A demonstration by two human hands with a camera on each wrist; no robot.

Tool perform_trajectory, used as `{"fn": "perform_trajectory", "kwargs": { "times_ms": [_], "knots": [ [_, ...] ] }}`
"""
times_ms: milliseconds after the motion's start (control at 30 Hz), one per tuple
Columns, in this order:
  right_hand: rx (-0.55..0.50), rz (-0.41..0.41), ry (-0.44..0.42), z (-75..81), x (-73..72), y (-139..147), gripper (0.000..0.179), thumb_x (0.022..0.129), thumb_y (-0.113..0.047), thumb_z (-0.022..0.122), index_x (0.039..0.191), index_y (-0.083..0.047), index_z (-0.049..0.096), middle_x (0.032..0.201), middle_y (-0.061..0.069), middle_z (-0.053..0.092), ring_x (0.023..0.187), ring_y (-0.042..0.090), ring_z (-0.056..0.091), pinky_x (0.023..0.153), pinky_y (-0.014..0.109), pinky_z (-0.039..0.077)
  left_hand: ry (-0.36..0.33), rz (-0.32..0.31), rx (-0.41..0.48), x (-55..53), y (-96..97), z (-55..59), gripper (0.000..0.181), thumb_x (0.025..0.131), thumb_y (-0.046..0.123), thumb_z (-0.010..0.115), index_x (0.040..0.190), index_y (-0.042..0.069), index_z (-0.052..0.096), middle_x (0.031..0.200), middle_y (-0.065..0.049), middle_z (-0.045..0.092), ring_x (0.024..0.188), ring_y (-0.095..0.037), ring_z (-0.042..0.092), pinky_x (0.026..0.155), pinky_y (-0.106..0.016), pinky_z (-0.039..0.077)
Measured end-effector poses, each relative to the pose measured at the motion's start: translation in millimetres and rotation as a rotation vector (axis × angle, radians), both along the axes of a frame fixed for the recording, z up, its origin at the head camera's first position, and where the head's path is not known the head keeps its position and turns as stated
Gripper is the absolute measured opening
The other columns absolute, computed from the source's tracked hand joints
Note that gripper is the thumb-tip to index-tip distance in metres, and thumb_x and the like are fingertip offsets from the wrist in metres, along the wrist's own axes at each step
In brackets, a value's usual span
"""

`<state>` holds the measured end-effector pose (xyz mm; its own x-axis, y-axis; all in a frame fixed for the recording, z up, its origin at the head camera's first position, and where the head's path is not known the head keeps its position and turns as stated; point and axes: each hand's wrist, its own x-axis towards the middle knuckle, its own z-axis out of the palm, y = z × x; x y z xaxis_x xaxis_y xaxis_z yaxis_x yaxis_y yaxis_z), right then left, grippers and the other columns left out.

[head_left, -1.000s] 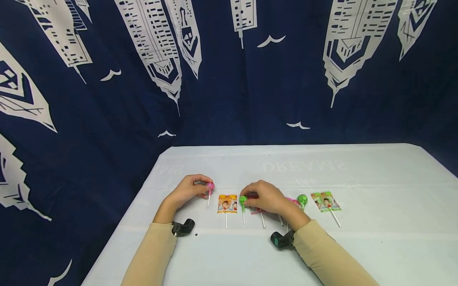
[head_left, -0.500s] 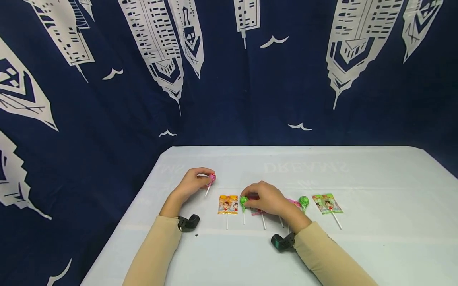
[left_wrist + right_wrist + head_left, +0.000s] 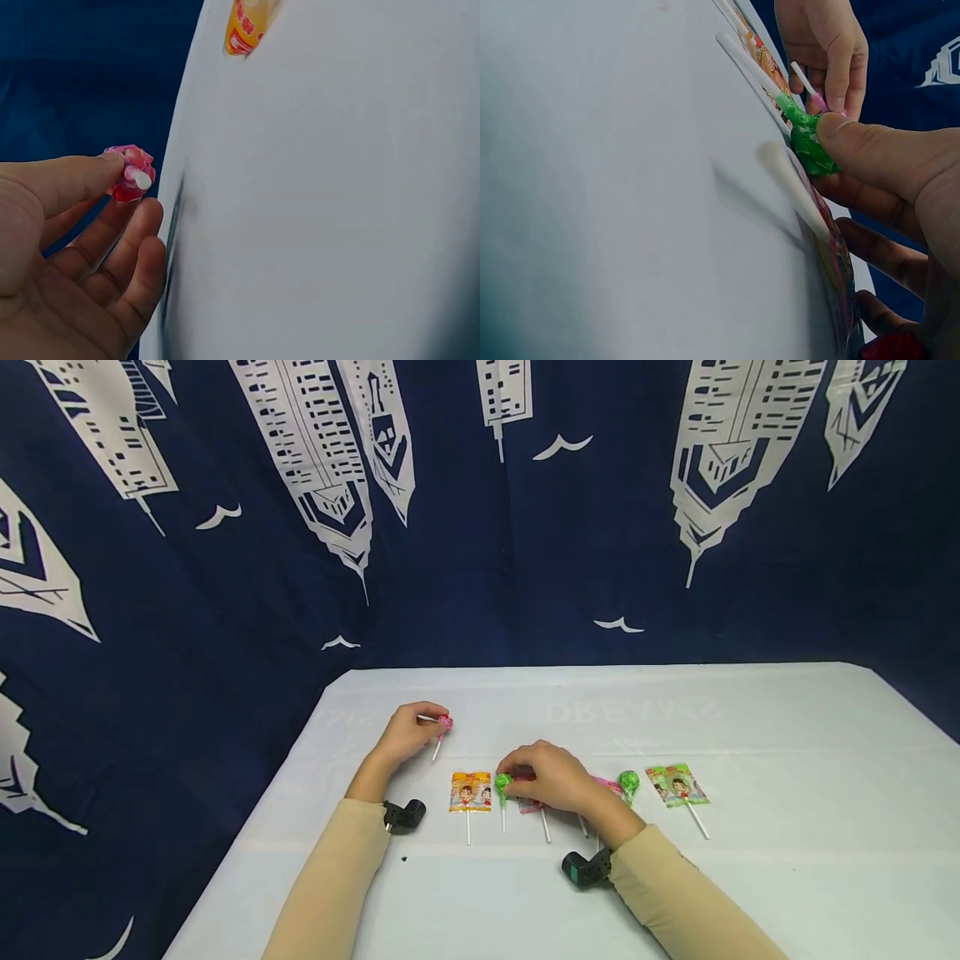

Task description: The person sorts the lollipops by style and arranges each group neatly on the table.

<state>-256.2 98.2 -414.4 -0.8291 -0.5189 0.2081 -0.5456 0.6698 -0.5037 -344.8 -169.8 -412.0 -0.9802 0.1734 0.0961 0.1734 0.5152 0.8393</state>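
Where the left grip (image 3: 407,733) is: pinching the pink lolly (image 3: 446,723) by its head, beyond and left of the orange pack (image 3: 470,792).
Right grip (image 3: 552,774): clamped on the green lolly (image 3: 503,781) by its head, just right of the orange pack.
Red pack (image 3: 529,807): partly hidden beneath that grip.
Bench (image 3: 825,802): white, with the other green lolly (image 3: 628,781) and the green pack (image 3: 677,785) farther right.

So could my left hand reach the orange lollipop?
Probably yes: nothing lies between your left hand and the orange lollipop, though the pink lollipop it pinches would likely need putting down first.
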Motion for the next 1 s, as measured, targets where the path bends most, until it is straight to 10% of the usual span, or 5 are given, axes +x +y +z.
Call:
{"fn": "perform_trajectory", "kwargs": {
  "times_ms": [1000],
  "knots": [
    [0.017,-0.005,0.042,1.3,1.5,-1.5,0.020,0.086,-0.030,0.078,0.105,-0.024,0.075,0.103,-0.011,0.074,0.096,0.014,0.060,0.083,0.035,0.047,0.118,0.037,-0.089,-0.4,-0.4,-24.6,0.028,0.092,0.015,0.071,0.120,0.011,0.072,0.115,-0.010,0.074,0.090,-0.019,0.064,0.081,-0.029,0.048]
  ]
}}
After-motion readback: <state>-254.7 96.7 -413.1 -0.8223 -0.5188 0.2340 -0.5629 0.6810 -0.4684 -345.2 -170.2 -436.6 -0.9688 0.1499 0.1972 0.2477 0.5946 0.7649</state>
